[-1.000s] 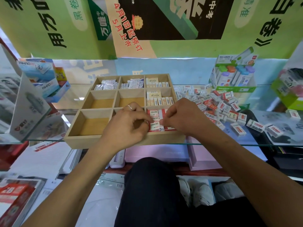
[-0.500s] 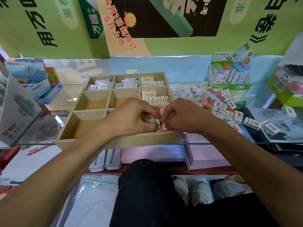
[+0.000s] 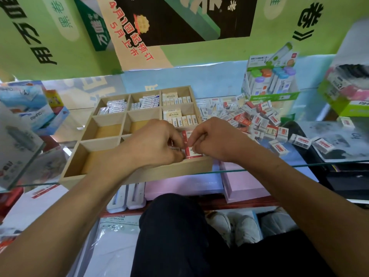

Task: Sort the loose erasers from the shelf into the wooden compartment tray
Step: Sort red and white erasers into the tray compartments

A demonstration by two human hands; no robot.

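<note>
Red-and-white erasers (image 3: 189, 150): stand on edge in the tray's near-right compartment, packed side by side; judged so to fit more and keep labels one way.
Left hand (image 3: 151, 144): at 9 o'clock of that row, fingers curled in on the erasers, apparently pinching or bracing one; exact contact is hidden under the knuckles.
Right hand (image 3: 217, 140): at 3 o'clock of the row, fingertips narrowed onto the red eraser's top edge; judged to be squaring it against its neighbours.
Wooden compartment tray (image 3: 139, 173): nine cells, on the glass shelf (image 3: 279, 166); far row and middle-right cell hold sorted erasers, each cell one kind; the middle-left, middle-centre and near-left cells show bare wood.
Loose erasers (image 3: 249, 118): heaped on the shelf at 2 o'clock of the tray, just beside it, within the right hand's reach.
Progress (judgement): partway; a large heap remains unsorted.
Surroundings: display box of capped items (image 3: 269, 84) behind the heap; pink boxes (image 3: 239, 186) below the glass.
</note>
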